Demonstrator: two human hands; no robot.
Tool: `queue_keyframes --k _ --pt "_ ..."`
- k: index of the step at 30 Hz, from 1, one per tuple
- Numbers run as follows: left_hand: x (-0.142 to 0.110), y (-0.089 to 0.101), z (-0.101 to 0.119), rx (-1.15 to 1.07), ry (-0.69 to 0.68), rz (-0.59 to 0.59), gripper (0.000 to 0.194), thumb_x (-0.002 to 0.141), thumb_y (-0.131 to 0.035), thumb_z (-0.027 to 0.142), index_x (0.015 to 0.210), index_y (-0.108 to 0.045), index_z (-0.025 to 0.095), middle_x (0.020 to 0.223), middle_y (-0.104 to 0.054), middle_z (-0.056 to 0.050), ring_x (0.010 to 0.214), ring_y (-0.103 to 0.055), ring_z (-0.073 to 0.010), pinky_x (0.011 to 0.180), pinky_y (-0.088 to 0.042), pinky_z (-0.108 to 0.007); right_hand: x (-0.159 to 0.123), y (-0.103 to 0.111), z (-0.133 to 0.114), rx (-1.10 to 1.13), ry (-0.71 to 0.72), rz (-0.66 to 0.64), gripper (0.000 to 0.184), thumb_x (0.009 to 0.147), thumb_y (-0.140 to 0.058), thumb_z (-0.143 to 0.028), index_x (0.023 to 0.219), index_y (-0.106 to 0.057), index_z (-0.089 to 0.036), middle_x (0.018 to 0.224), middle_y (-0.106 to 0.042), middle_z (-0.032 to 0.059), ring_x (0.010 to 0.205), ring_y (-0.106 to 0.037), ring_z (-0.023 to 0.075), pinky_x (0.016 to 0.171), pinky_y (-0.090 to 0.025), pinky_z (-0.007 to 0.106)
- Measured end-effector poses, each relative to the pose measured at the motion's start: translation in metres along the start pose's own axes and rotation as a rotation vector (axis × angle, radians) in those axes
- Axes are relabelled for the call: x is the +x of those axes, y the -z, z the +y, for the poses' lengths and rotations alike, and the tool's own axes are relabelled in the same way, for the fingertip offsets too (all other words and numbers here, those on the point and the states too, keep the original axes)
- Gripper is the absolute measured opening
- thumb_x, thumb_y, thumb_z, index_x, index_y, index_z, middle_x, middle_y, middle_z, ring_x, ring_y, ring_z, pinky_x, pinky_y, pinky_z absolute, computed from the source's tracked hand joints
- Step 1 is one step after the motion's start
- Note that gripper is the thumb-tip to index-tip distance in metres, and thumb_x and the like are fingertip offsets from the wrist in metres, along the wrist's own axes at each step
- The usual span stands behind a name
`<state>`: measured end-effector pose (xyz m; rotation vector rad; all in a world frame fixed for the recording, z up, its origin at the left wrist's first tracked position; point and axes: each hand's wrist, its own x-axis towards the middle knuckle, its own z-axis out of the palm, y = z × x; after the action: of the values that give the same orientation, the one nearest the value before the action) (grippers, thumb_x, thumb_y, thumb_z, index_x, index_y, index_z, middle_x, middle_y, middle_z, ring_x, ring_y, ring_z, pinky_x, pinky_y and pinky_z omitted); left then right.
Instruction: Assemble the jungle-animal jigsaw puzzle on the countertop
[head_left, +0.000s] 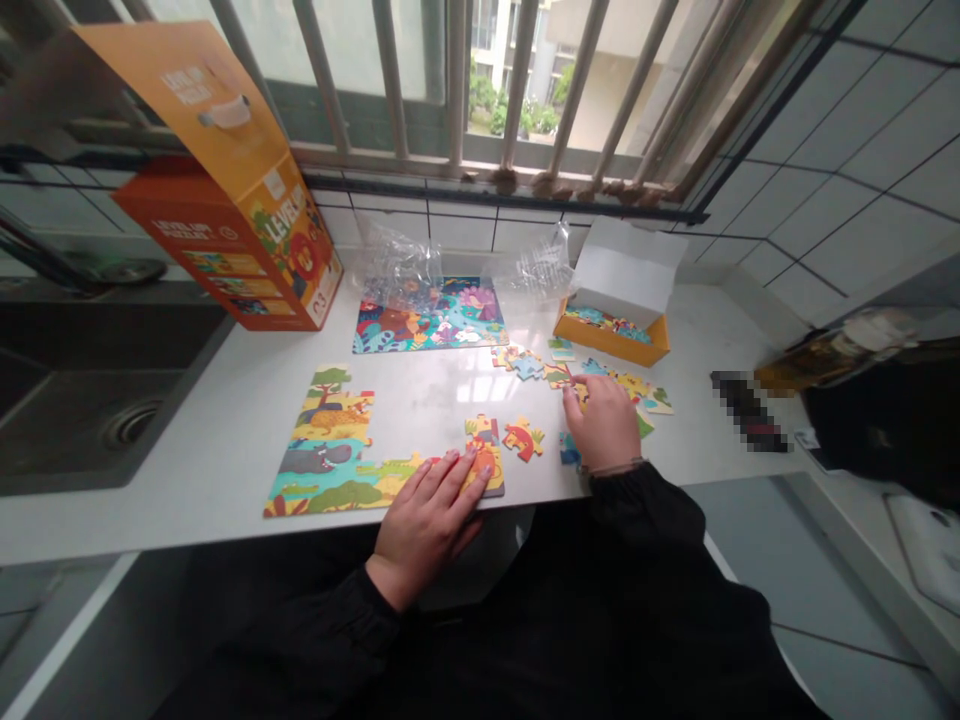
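Note:
My left hand [442, 500] lies with fingers stretched out on the lower right part of a partly joined jigsaw puzzle [330, 490]. Animals, trees and water are printed on it, and its upper middle shows bare counter. Just right of these fingers lies a loose red and yellow puzzle piece [523, 440]. My right hand [606, 422] is closed, thumb and forefinger together at a puzzle piece [556, 375] among several loose ones. Blue and white pieces [527, 364] lie left of its fingertips; yellow ones [634, 384] lie behind it. The palm hides part of the pile.
A finished-looking picture sheet [431, 335] lies at the back under crumpled clear plastic bags [401, 265]. An open yellow box [611, 340] holds more pieces. A tall orange puzzle box [247, 270] stands left, beside the sink [67, 400]. A barred window [450, 90] rises behind the counter.

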<state>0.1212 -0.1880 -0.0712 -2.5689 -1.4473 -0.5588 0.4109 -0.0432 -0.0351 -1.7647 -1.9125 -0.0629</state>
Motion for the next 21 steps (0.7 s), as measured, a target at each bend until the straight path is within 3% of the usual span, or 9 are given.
queue_keyframes --k 4,8,15,19,21 --pt "0.0 0.0 0.0 0.011 0.001 0.0 0.059 0.106 -0.064 0.043 0.163 -0.058 0.028 0.168 -0.057 -0.008 0.15 -0.06 -0.0328 0.125 -0.047 -0.05 0.046 -0.003 -0.004 -0.208 -0.15 -0.2 0.044 0.099 -0.073 -0.046 0.131 -0.071 -0.015 0.117 -0.079 0.0226 0.114 -0.072 0.0386 0.099 -0.053 0.049" --pt "-0.001 0.001 0.0 0.017 -0.007 -0.005 0.059 0.106 -0.064 0.044 0.162 -0.059 0.028 0.168 -0.056 -0.008 0.15 -0.059 -0.0323 0.125 -0.047 -0.049 0.07 -0.002 -0.003 -0.265 -0.163 -0.356 0.052 0.092 -0.081 -0.042 0.137 -0.067 -0.019 0.115 -0.08 0.0188 0.109 -0.076 0.0358 0.09 -0.054 0.042" --pt "-0.002 0.0 0.001 0.042 0.004 0.014 0.055 0.109 -0.06 0.048 0.16 -0.061 0.028 0.167 -0.059 -0.006 0.149 -0.06 -0.0303 0.123 -0.047 -0.048 0.072 -0.006 0.001 -0.275 -0.151 -0.415 0.043 0.092 -0.077 -0.049 0.12 -0.074 -0.017 0.109 -0.081 0.0191 0.103 -0.077 0.0342 0.083 -0.054 0.039" --pt "-0.002 -0.002 0.002 0.036 0.009 0.027 0.055 0.108 -0.06 0.05 0.159 -0.061 0.028 0.165 -0.06 -0.005 0.148 -0.061 -0.0305 0.123 -0.046 -0.048 0.074 -0.011 -0.002 -0.244 -0.178 -0.395 0.057 0.085 -0.086 -0.045 0.131 -0.069 -0.015 0.114 -0.08 0.02 0.104 -0.076 0.0347 0.082 -0.052 0.038" --pt "-0.003 -0.003 0.001 0.031 0.013 0.031 0.055 0.108 -0.06 0.05 0.159 -0.061 0.028 0.166 -0.06 -0.005 0.148 -0.061 -0.0303 0.123 -0.045 -0.048 0.078 -0.009 0.0 -0.205 -0.179 -0.411 0.057 0.081 -0.091 -0.042 0.127 -0.07 -0.015 0.115 -0.08 0.0179 0.103 -0.074 0.0335 0.079 -0.05 0.036"
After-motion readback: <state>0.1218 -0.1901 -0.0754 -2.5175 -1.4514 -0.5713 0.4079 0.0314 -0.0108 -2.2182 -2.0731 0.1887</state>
